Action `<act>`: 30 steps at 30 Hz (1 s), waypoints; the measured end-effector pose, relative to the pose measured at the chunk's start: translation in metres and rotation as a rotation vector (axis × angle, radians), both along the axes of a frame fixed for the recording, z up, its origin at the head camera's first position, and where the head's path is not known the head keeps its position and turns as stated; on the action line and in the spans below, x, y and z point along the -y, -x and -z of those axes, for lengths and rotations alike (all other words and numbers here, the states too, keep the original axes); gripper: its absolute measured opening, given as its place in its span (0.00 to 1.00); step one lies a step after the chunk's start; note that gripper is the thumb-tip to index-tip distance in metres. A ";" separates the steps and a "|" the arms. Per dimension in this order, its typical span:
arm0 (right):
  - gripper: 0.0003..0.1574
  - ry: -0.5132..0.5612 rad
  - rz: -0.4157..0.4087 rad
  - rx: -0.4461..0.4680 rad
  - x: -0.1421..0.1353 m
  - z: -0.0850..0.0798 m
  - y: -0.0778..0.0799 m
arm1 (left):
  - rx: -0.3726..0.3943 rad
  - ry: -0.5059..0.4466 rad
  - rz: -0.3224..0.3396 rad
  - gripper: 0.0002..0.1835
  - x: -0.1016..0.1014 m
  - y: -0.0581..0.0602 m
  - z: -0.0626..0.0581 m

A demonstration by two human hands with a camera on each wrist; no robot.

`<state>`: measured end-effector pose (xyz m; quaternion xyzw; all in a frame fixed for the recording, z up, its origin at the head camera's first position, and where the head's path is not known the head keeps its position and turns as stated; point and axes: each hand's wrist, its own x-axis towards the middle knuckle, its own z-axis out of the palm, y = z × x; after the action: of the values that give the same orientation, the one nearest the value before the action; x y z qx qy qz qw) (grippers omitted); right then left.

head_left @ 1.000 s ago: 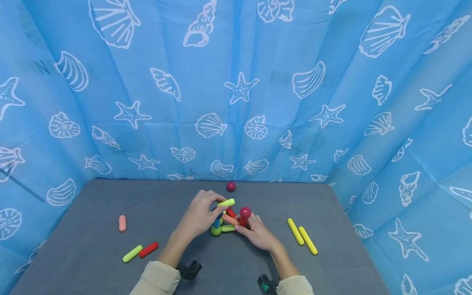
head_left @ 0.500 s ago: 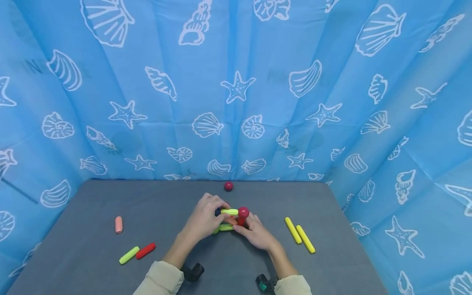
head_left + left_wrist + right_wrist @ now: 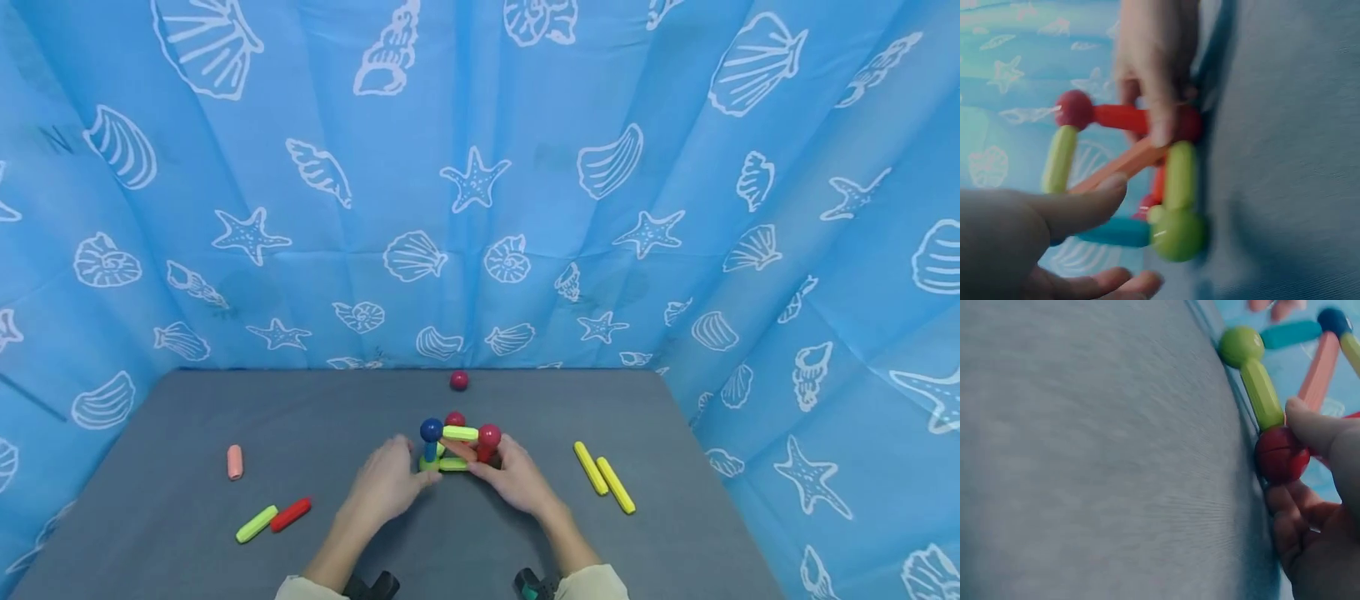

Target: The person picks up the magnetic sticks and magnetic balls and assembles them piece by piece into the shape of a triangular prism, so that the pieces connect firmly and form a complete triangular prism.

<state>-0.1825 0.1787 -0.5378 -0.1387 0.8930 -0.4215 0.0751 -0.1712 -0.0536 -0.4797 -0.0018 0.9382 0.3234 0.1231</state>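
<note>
A ball-and-rod frame stands on the table in the head view. Its upper lime rod [image 3: 460, 432] joins a blue ball [image 3: 431, 430] to a crimson ball [image 3: 489, 435]. A salmon rod [image 3: 1320, 372] slants from the blue ball towards the lower red ball [image 3: 1280, 453]. A teal rod [image 3: 1291, 334] and a green ball [image 3: 1241, 347] make up the left side. My right hand [image 3: 519, 477] pinches the lower red ball between thumb and fingers. Beside the left side, my left hand [image 3: 390, 479] has loosely extended fingers and holds nothing.
A loose crimson ball [image 3: 459, 380] lies near the back edge. To the left are a short salmon rod [image 3: 235, 462], a lime rod [image 3: 257, 524] and a red rod [image 3: 291, 515]. Two yellow rods [image 3: 603, 477] lie right. Behind hangs a blue shell-print curtain [image 3: 480, 250].
My left hand lowered the lime rod between the blue and crimson balls, then let go and drew back down and left. My right hand stays at the frame's right side.
</note>
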 end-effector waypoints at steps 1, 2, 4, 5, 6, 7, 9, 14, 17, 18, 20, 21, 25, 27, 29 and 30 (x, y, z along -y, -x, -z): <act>0.25 -0.006 -0.015 0.007 0.001 -0.003 -0.002 | 0.040 0.015 0.013 0.38 0.001 -0.002 0.003; 0.27 -0.013 -0.041 0.030 0.002 -0.006 -0.003 | 0.063 0.026 0.034 0.39 0.002 -0.003 0.006; 0.30 -0.009 -0.106 0.099 -0.001 -0.013 -0.006 | 0.069 0.025 0.062 0.42 0.002 -0.004 0.013; 0.32 0.005 -0.141 0.140 -0.004 -0.017 -0.006 | 0.060 0.023 0.080 0.44 0.002 -0.003 0.016; 0.33 0.021 -0.172 0.176 -0.007 -0.021 -0.006 | 0.056 0.018 0.097 0.46 0.001 -0.002 0.019; 0.33 0.034 -0.193 0.199 -0.011 -0.025 -0.005 | 0.054 0.007 0.117 0.48 0.001 -0.001 0.021; 0.35 0.038 -0.197 0.191 -0.017 -0.030 -0.003 | 0.062 -0.020 0.178 0.54 0.001 0.002 0.025; 0.36 -0.077 -0.141 0.038 -0.018 -0.029 0.004 | 0.097 -0.071 0.267 0.71 -0.009 0.004 0.036; 0.35 -0.170 -0.102 -0.013 -0.011 -0.023 0.003 | 0.072 -0.100 0.233 0.76 -0.018 0.002 0.042; 0.35 -0.202 -0.085 -0.027 -0.009 -0.021 0.002 | 0.057 -0.107 0.217 0.76 -0.020 0.001 0.044; 0.37 -0.252 -0.044 -0.035 -0.006 -0.020 0.000 | 0.006 -0.099 0.189 0.73 -0.020 0.001 0.046; 0.38 -0.259 -0.028 -0.030 -0.005 -0.019 -0.001 | -0.022 -0.086 0.172 0.70 -0.018 0.002 0.046; 0.36 -0.171 0.028 0.008 -0.007 -0.018 0.001 | -0.157 -0.012 0.076 0.48 -0.007 0.006 0.045; 0.34 -0.103 0.068 0.009 -0.009 -0.016 0.005 | -0.194 0.000 0.026 0.38 -0.004 0.009 0.044; 0.33 -0.044 0.090 -0.006 -0.012 -0.013 0.009 | -0.215 -0.007 -0.004 0.32 -0.003 0.012 0.045; 0.33 -0.022 0.095 -0.015 -0.012 -0.012 0.012 | -0.219 -0.018 -0.012 0.29 -0.004 0.014 0.045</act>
<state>-0.1943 0.1904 -0.5262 -0.0982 0.9038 -0.4135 0.0498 -0.1854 -0.0496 -0.5248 0.0292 0.9431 0.3307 0.0178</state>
